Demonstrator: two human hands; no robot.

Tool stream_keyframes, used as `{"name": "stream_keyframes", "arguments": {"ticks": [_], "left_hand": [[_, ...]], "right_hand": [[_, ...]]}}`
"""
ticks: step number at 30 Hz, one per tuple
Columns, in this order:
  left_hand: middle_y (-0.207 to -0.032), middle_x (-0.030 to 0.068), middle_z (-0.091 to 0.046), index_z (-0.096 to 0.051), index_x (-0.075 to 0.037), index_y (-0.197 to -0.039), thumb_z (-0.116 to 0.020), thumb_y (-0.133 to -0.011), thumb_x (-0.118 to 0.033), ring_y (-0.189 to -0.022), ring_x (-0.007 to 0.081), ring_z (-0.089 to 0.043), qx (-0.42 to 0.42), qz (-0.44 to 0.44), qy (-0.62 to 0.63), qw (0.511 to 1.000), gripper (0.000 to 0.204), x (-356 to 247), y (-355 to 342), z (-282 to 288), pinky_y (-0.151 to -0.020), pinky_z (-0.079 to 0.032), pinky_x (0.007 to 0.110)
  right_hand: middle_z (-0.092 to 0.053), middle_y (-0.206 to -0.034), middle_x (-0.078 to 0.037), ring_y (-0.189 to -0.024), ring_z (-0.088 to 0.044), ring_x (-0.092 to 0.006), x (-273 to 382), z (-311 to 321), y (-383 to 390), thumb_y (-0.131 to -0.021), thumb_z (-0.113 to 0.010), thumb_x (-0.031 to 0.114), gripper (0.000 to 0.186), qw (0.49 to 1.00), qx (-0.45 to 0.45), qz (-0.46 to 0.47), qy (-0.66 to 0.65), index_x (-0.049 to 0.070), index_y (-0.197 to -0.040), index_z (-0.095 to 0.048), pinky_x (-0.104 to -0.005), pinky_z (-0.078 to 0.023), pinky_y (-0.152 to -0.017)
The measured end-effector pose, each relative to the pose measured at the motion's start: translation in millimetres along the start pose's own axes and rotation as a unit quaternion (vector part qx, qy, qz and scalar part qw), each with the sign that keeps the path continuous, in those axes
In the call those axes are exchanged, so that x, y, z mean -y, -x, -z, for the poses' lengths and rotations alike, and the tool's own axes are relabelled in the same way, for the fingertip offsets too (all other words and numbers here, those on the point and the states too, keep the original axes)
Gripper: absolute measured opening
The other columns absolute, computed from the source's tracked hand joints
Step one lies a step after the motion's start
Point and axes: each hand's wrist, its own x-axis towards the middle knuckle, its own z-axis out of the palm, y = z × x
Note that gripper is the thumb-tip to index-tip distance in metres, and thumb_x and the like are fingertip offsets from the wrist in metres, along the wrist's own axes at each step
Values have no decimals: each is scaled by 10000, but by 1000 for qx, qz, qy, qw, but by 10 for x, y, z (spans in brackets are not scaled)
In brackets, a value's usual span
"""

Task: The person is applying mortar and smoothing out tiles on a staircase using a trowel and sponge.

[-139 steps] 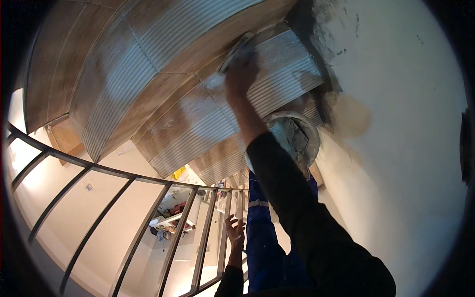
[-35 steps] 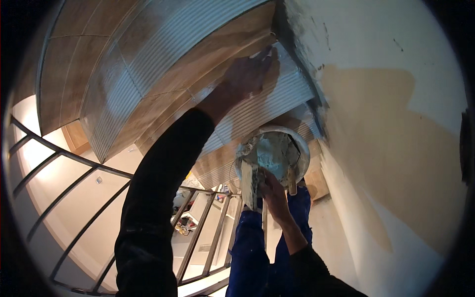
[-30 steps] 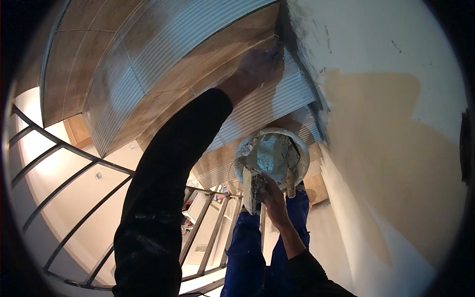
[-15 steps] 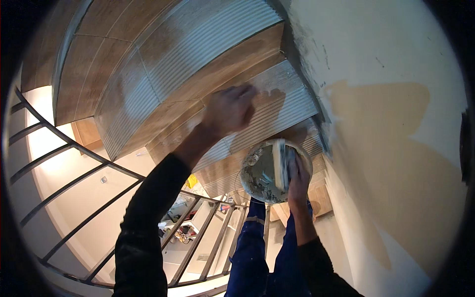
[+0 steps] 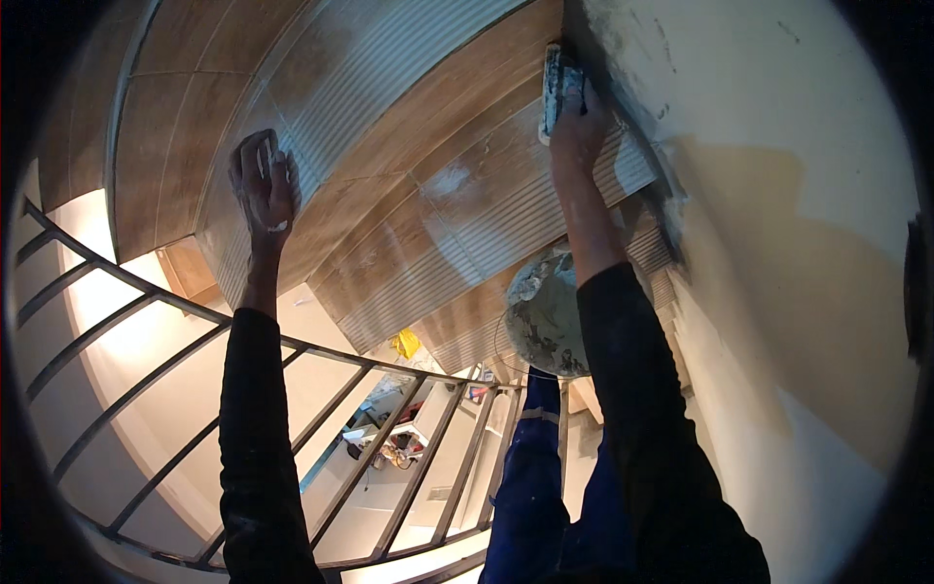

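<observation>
My right hand (image 5: 581, 131) grips a grout float (image 5: 553, 97) smeared with grey-white paste. It holds the float in the corner where a wood-look stair riser meets the wall. On the left, my left hand (image 5: 263, 185) rests on or just over a higher tiled tread (image 5: 326, 127), its fingers apart and whitened with residue, with nothing seen in them. Below my right forearm stands a round bucket (image 5: 545, 316) with grey paste in it, partly hidden by the sleeve.
A dark metal railing (image 5: 331, 352) curves along the left and lower side, with a lower floor beyond it. A yellow bag (image 5: 405, 343) lies past the stair edge. The patchy cream wall (image 5: 778, 224) borders the stairs on the right.
My right hand has lifted the float from over the bucket up to the riser corner by the wall. The left hand has moved left to the higher tread, and its fist has loosened.
</observation>
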Motion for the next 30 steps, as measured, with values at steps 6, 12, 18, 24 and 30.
{"name": "stream_keyframes", "arguments": {"ticks": [6,12,18,24,30], "left_hand": [[-1326,227,-636,-637,16,-1337,-563,-1013,-189,-1248,420,-549,5,17,4,1000,391,26,59,77,-1104,-410,510],[-1305,219,-646,-652,-2,-1317,-572,-981,-203,-1226,422,-560,-18,13,34,999,400,-21,22,39,-1079,-425,526],[-1287,231,-639,-654,5,-1303,-572,-964,-176,-1223,425,-572,-25,16,45,999,393,-15,19,22,-1074,-433,519],[-1282,232,-635,-654,10,-1302,-577,-974,-179,-1215,421,-579,-24,19,47,998,386,-24,36,33,-1061,-449,519],[-1306,239,-623,-639,19,-1336,-549,-995,-164,-1221,404,-596,-12,25,44,999,397,-38,16,52,-1059,-475,498]], "right_hand": [[-688,-1302,-202,-1212,-653,-267,2,96,772,-1110,-559,188,418,972,180,-63,-138,-59,-1444,-608,-382,-517,-1026],[-607,-1353,-172,-1218,-633,-276,456,154,882,-993,-716,97,509,974,114,77,-178,-32,-1467,-584,-402,-548,-1012],[-599,-1301,-202,-1206,-617,-364,531,-157,637,-911,-760,51,611,975,47,217,-20,37,-1496,-582,-442,-549,-999],[-632,-1296,-221,-1182,-645,-368,286,4,730,-949,-713,79,541,984,90,140,-62,15,-1470,-584,-461,-546,-984],[-656,-1282,-230,-1142,-683,-347,768,4,406,-952,-693,109,506,974,57,190,-113,-12,-1431,-586,-451,-553,-991]]}}
